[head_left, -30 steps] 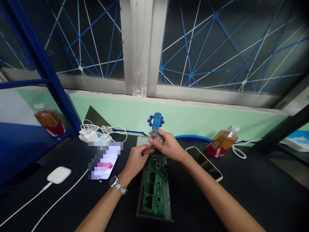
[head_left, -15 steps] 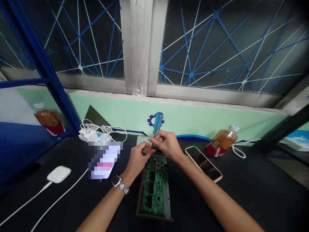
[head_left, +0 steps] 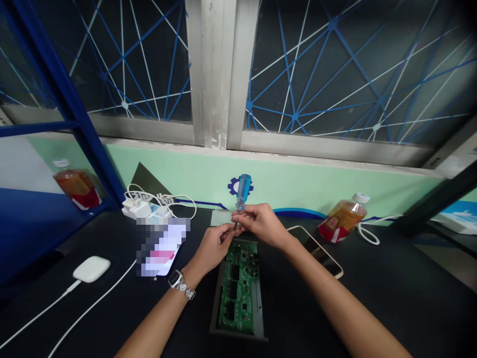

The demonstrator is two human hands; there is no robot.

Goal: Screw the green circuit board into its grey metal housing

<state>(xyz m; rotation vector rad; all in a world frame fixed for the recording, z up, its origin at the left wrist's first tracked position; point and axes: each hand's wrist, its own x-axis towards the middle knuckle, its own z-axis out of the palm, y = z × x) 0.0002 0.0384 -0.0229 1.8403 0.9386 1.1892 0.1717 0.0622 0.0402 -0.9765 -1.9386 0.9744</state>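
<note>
Black tabletop (head_left: 372, 303) spreads left and right of the board (head_left: 241, 291) and runs toward us past the near end of its grey tray (head_left: 258, 318). At the far edge, the green wall (head_left: 194, 176) rises just behind our hands, so we see little room that way; the widest stretch lies to the right.

We count 2 phones. The left phone (head_left: 164, 248) lies near our left wrist; the right phone (head_left: 316, 250) is partly covered by our right forearm (head_left: 328, 303). A bottle (head_left: 343, 220) stands beyond it, close to the wall. Far left we have plugs (head_left: 145, 209), and nearer, a white case (head_left: 92, 269).

Our right hand (head_left: 264, 223) pinches the screwdriver (head_left: 244, 186) below its handle, thumb and fingers on the shaft. It is nearly upright over the tray's far end, handle leaning slightly right. Our left hand (head_left: 216, 246), watch (head_left: 181, 284) at the wrist, has its fingertips gathered around the shaft's lower end; we cannot tell whether they grip anything.
</note>
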